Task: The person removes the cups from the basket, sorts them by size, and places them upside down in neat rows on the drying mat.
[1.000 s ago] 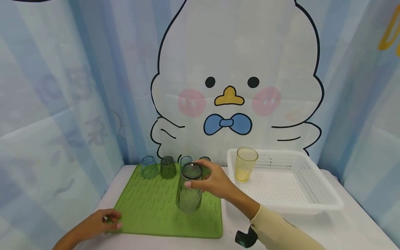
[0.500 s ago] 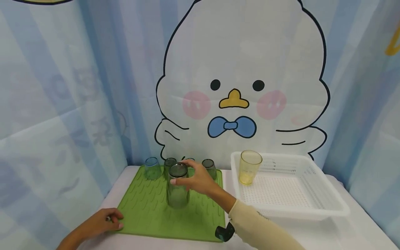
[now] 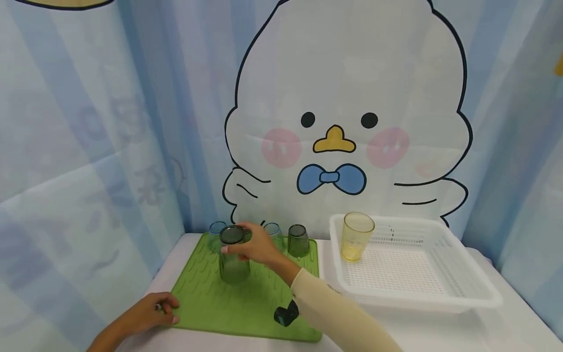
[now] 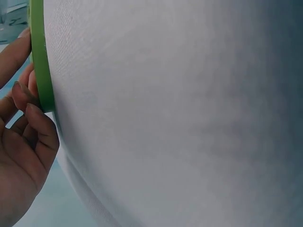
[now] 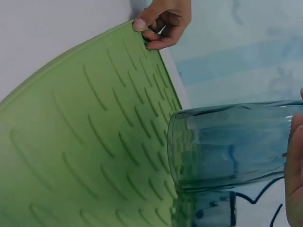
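My right hand [image 3: 257, 244] grips a tall smoky-grey drinking glass [image 3: 234, 266] near its upper rim, thumb at the front and fingers behind. The glass is upright over the left-middle of the green drying mat [image 3: 246, 313]. Its smooth wall [image 5: 232, 146] spans the right wrist view. My left hand [image 3: 154, 310] pinches the mat's front left corner, seen too as fingers [image 4: 42, 130] against the green edge. Along the back of the mat stand a blue glass [image 3: 214, 242], partly hidden, another blue glass [image 3: 274, 234] and a short dark grey glass [image 3: 298, 242].
A white perforated basket [image 3: 462, 288] sits right of the mat, with a tall yellow glass [image 3: 355, 239] standing in its back left corner. White cloth [image 3: 492, 274] covers the table. A printed curtain [image 3: 334, 73] hangs behind and at both sides.
My right hand has carried the grey glass leftward over the mat, and it now covers the second dark glass of the back row. My left hand has stayed at the mat corner.
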Action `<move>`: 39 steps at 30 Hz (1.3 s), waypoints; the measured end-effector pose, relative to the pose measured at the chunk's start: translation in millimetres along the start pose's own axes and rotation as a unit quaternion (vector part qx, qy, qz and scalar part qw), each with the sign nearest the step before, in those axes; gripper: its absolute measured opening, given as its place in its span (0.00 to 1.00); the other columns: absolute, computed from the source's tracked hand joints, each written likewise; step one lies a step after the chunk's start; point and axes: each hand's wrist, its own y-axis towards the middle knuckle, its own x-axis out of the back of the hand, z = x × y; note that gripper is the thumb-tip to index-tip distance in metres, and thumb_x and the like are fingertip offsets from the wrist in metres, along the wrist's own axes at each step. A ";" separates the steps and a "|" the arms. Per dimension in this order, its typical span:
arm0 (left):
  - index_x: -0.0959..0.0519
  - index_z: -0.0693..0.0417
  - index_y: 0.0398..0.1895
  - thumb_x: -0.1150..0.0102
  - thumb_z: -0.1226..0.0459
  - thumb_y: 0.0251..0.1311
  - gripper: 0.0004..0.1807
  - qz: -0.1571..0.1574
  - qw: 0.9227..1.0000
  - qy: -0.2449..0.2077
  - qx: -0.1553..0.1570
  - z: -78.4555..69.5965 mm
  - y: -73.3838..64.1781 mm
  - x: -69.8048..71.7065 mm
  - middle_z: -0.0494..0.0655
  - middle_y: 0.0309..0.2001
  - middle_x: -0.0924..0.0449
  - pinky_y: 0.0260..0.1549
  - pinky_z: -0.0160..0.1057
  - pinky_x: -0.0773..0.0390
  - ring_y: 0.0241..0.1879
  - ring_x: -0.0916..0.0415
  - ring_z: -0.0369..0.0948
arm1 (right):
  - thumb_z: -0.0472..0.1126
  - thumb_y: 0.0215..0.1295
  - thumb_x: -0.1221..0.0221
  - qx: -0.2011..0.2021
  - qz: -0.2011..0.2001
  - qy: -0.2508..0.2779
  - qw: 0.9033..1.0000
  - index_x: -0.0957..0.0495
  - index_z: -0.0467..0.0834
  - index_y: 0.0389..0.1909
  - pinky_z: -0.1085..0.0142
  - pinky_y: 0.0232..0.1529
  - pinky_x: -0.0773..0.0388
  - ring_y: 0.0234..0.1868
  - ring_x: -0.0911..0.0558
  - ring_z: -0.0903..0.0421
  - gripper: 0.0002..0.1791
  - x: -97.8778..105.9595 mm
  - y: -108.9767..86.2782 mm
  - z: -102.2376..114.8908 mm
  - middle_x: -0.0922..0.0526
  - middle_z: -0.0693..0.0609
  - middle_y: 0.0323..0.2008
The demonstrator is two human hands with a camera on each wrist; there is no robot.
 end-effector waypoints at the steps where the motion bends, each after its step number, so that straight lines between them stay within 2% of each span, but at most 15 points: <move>1: 0.21 0.68 0.45 0.32 0.64 0.60 0.16 0.000 1.000 0.000 0.001 0.3 -0.4 -0.1 0.47 0.33 0.23 0.30 0.34 0.30 0.31 0.30 0.34 | 0.45 0.56 0.26 0.001 0.004 0.007 1.000 0.31 0.50 0.70 0.50 0.38 0.15 0.27 0.14 0.48 0.40 -4.1 3.8 -1.2 0.25 0.46 0.56; 4: 0.21 0.68 0.46 0.33 0.64 0.61 0.16 0.004 1.000 -0.004 0.000 0.5 -1.4 -0.1 0.47 0.34 0.23 0.30 0.35 0.30 0.32 0.29 0.35 | 0.42 0.56 0.26 0.004 0.009 0.023 1.000 0.29 0.49 0.68 0.52 0.38 0.15 0.27 0.14 0.50 0.38 -15.7 14.2 -3.7 0.26 0.46 0.57; 10: 0.21 0.68 0.47 0.34 0.64 0.62 0.16 0.001 1.000 -0.011 -0.004 0.3 -3.0 -0.3 0.48 0.34 0.22 0.30 0.35 0.29 0.32 0.29 0.35 | 0.40 0.57 0.27 0.012 0.019 0.033 0.999 0.26 0.48 0.65 0.54 0.37 0.14 0.27 0.13 0.49 0.34 -35.8 30.8 -9.2 0.25 0.47 0.52; 16: 0.21 0.68 0.46 0.33 0.64 0.61 0.17 -0.002 1.000 -0.014 -0.006 1.5 -4.1 -1.8 0.49 0.34 0.22 0.31 0.35 0.29 0.32 0.29 0.34 | 0.35 0.57 0.28 -0.002 0.006 0.065 0.998 0.29 0.43 0.67 0.59 0.35 0.14 0.24 0.16 0.57 0.36 -51.4 40.3 -11.9 0.25 0.45 0.53; 19: 0.21 0.68 0.46 0.33 0.63 0.61 0.17 -0.004 1.000 -0.010 -0.005 0.5 -5.2 -1.8 0.48 0.34 0.23 0.30 0.35 0.29 0.32 0.29 0.34 | 0.34 0.57 0.29 -0.007 0.008 0.087 0.996 0.31 0.41 0.68 0.60 0.35 0.14 0.24 0.16 0.59 0.37 -58.7 43.3 -11.5 0.26 0.46 0.53; 22: 0.21 0.68 0.46 0.33 0.63 0.61 0.17 -0.006 1.000 -0.006 -0.008 -1.1 -5.5 -1.9 0.48 0.34 0.22 0.31 0.35 0.29 0.32 0.28 0.34 | 0.34 0.58 0.29 -0.011 0.009 0.086 0.996 0.34 0.40 0.70 0.60 0.36 0.14 0.24 0.16 0.59 0.39 -64.7 46.1 -11.8 0.22 0.44 0.49; 26: 0.21 0.68 0.47 0.33 0.62 0.62 0.18 0.000 1.000 -0.009 -0.007 -2.0 -5.0 -2.4 0.49 0.35 0.22 0.31 0.36 0.29 0.33 0.28 0.35 | 0.35 0.59 0.30 -0.021 0.010 0.081 0.996 0.37 0.39 0.73 0.60 0.38 0.14 0.28 0.13 0.56 0.42 -70.4 49.2 -16.9 0.20 0.43 0.53; 30: 0.21 0.67 0.48 0.34 0.62 0.63 0.18 0.004 1.000 -0.006 -0.005 -1.9 -4.4 -2.5 0.49 0.36 0.22 0.31 0.37 0.29 0.34 0.28 0.35 | 0.35 0.61 0.31 -0.025 0.015 0.096 0.995 0.39 0.38 0.74 0.61 0.40 0.14 0.33 0.11 0.52 0.42 -74.5 53.1 -21.7 0.26 0.42 0.62; 36: 0.21 0.67 0.48 0.33 0.62 0.62 0.18 0.000 1.000 -0.002 -0.010 -2.1 -4.3 -2.6 0.49 0.36 0.22 0.31 0.36 0.30 0.34 0.28 0.34 | 0.35 0.62 0.32 -0.033 0.022 0.112 0.993 0.38 0.40 0.74 0.62 0.41 0.14 0.36 0.10 0.51 0.41 -78.3 57.3 -21.2 0.31 0.44 0.65; 39: 0.21 0.67 0.48 0.33 0.62 0.62 0.17 -0.003 1.000 -0.002 -0.005 -2.8 -4.5 -2.0 0.48 0.35 0.22 0.31 0.36 0.30 0.33 0.29 0.35 | 0.35 0.62 0.31 -0.037 0.020 0.102 0.994 0.39 0.40 0.74 0.61 0.41 0.14 0.35 0.11 0.50 0.42 -78.5 59.1 -20.5 0.32 0.43 0.66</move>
